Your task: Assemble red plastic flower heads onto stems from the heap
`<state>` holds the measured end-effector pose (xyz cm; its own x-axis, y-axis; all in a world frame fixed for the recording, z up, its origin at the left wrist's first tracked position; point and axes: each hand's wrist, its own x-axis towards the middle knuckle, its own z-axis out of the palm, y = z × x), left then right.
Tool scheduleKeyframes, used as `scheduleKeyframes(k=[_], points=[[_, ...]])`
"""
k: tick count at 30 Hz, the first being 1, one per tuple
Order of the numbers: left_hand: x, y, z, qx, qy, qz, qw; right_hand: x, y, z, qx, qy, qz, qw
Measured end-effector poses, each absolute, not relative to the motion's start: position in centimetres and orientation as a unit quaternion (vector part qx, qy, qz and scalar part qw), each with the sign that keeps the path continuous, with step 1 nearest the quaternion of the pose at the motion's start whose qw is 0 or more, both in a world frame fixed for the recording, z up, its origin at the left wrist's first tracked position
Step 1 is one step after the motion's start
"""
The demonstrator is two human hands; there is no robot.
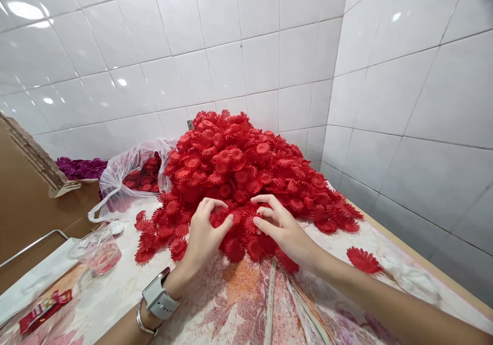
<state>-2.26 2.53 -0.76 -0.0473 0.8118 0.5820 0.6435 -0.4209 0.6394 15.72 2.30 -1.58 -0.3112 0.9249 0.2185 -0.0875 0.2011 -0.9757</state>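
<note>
Flower heads (234, 173) heaped, left hand (206, 228) and right hand (283, 226) apart, hold unclear. Gathering, I'd judge; next needs gentle pinching.

A red packet (45, 311) lies near a clear cup (99, 252), with cardboard (23, 196) and white tiles (259, 65) beyond.

No text, label, brand, number or sign can be read. The small red packet (45, 311) lying on the bench (127, 293) at the lower left bears pale and yellowish marks across its front that look like printing, but they are too small and blurred to make out as letters or figures. The watch (162, 294) on the person's left wrist has its screen seen at too steep an angle for any digits or maker's name to be legible.
</note>
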Motion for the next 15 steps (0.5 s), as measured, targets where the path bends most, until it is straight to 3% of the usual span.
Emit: scheduleKeyframes(k=[9,15], points=[[-1.0,1.2,-0.9,0.771,0.423,0.453,0.149,15.7,2.4,-1.9,-0.318,-0.643,0.499,0.486],[-1.0,1.0,-1.0,0.722,0.416,0.470,0.292,15.7,2.1,-1.5,-0.274,-0.614,0.554,0.491]])
